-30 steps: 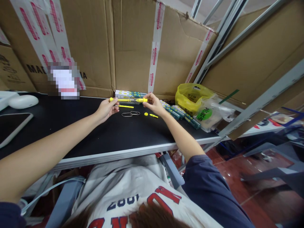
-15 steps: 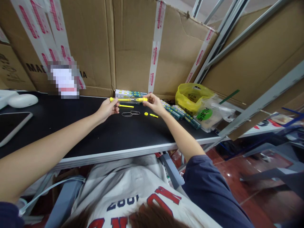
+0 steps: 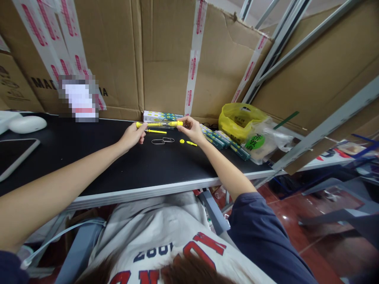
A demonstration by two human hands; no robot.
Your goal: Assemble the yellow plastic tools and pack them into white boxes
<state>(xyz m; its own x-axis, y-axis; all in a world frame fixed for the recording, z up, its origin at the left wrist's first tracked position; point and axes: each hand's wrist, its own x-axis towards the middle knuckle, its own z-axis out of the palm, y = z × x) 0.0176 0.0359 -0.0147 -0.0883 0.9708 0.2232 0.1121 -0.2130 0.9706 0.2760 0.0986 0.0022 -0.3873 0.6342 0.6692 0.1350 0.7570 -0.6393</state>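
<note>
A slim yellow pen-like tool [image 3: 158, 124] with a see-through barrel and a metal section near its right part is held level above the black tabletop. My left hand [image 3: 133, 134] grips its left end, fingers curled in. At the other end, the thumb and fingers of my right hand [image 3: 192, 129] pinch the yellow tip. Just below the tool lies a thin yellow stick [image 3: 156, 131]. Nearer to me are bent metal wire clips [image 3: 162, 141], a small round yellow cap [image 3: 182, 141] and a short yellow pointed piece [image 3: 192, 143].
Patterned packages [image 3: 161, 116] lie behind my hands; several green packs [image 3: 226, 141] are to the right. Beside them stand a yellow plastic bag [image 3: 241, 120] and a clear bag [image 3: 260, 144]. At left are a white mouse [image 3: 28, 124] and a tablet-like device [image 3: 17, 156]. Cardboard [image 3: 166, 59] walls the back.
Both hands keep hold of the tool, which stays level in nearly the same place. The fingers of my left hand have curled in slightly more.
</note>
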